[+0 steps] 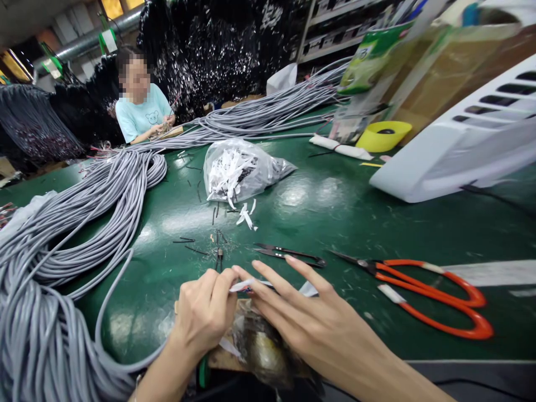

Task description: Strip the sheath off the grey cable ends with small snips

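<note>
My left hand [207, 307] is closed in a pinch at the end of a grey cable, which runs in from the left behind my wrist. Between my hands a white strip [240, 286] shows beside a bit of red and blue wire. My right hand [301, 312] has its fingertips against the strip, with the other fingers stretched out; a tail of the strip shows between them. Its thumb is hidden. Below both hands lies a wooden block [226, 360] with a roundish, brownish thing [263, 349] wrapped in clear film.
Thread snips [291, 254] and orange-handled scissors [427, 290] lie ahead and right. A clear bag of white scraps [238, 170] stands mid-table. Bundled grey cables [54, 296] fill the left. A white slotted casing [456, 145] stands right. A co-worker [142, 109] sits across the table.
</note>
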`<state>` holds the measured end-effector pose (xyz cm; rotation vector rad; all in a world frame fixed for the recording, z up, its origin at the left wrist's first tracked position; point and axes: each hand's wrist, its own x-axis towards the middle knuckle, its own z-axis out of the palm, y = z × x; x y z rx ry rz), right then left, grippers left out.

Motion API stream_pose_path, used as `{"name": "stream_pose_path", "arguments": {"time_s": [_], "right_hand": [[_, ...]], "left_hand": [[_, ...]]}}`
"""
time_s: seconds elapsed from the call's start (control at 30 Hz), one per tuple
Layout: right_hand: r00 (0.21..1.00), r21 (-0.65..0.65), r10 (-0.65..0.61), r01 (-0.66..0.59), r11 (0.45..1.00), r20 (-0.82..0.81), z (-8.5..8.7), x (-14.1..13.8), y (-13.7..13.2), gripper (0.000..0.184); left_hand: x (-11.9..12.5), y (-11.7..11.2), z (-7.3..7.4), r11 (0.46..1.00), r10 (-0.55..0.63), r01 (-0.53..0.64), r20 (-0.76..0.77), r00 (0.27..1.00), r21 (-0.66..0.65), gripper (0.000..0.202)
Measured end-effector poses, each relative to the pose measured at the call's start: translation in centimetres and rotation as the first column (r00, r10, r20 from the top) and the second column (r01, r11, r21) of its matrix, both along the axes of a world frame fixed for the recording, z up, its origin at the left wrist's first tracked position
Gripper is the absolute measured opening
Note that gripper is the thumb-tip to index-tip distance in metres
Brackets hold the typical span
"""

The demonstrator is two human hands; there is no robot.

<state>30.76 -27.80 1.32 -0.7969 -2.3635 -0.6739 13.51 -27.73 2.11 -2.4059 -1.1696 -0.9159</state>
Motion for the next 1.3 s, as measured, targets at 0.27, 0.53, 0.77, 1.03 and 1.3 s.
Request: {"name": "stream_pose_path", "arguments": {"time_s": [0.27, 0.53, 0.77, 1.03, 1.3], "right_hand": [[1.000, -0.015, 0.005, -0.006, 1.000, -0.012, -0.1, 0.0, 0.0, 0.044], [0.999, -0.046, 0.002, -0.004, 0.999, -0.043, -0.3, 0.2, -0.1, 0.041], [0.994, -0.139, -0.026, 0.012, 0.990, -0.102, -0.8, 1.0, 1.3, 0.038], [0.962, -0.263, -0.266, 0.273, 0.926, 0.061, -2.9, 3.7, 5.2, 0.028], [0.944, -0.240, -0.331, 0.325, 0.915, 0.017, -2.5, 3.3, 5.5, 0.026]], "left_hand": [[-0.3, 0.1, -0.2, 0.997, 0.078, -0.077, 0.118, 0.990, -0.008, 0.011], [-0.1, -0.1, 0.7, 0.952, 0.114, 0.035, 0.459, 0.881, -0.303, 0.010], [0.0, -0.2, 0.9, 0.811, 0.299, 0.197, 0.680, 0.669, -0.550, 0.011], [-0.6, 0.6, 0.5, 0.701, 0.334, 0.308, 0.678, 0.655, -0.644, 0.028], [-0.5, 0.9, 0.0, 0.666, 0.377, 0.393, 0.741, 0.555, -0.634, 0.030]]}}
